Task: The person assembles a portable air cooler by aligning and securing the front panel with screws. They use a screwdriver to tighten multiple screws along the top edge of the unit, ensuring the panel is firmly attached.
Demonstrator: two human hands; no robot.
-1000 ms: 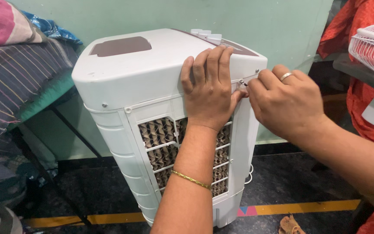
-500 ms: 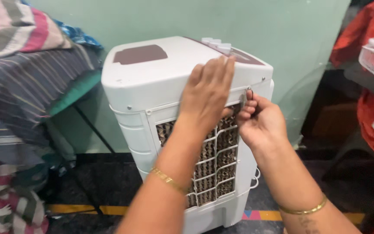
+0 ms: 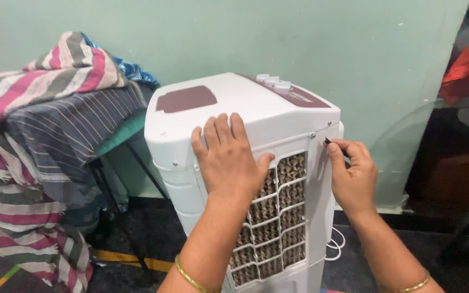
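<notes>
The person stands over a tall white plastic air cooler [image 3: 245,179] with a maroon top panel, set on the dark floor in front of a pale green wall [image 3: 354,43]. The left hand [image 3: 228,160] lies flat and spread on the upper back edge of the cooler, fingers open, the thumb against the white honeycomb-pad grille [image 3: 270,217]. The right hand [image 3: 354,176] is well apart from it, at the cooler's right corner, pinching a small dark pointed thing [image 3: 327,141], too small to tell whether it is a screw or a tool tip, near a screw hole under the top cap. The likely trouble lies in that pinch: so small a piece could slip from the fingertips and drop to the floor by the loose white cord [image 3: 335,247]. A hard push at an angle could also mar the hole or tip the cooler toward the striped cloths [image 3: 44,135] heaped at the left.
</notes>
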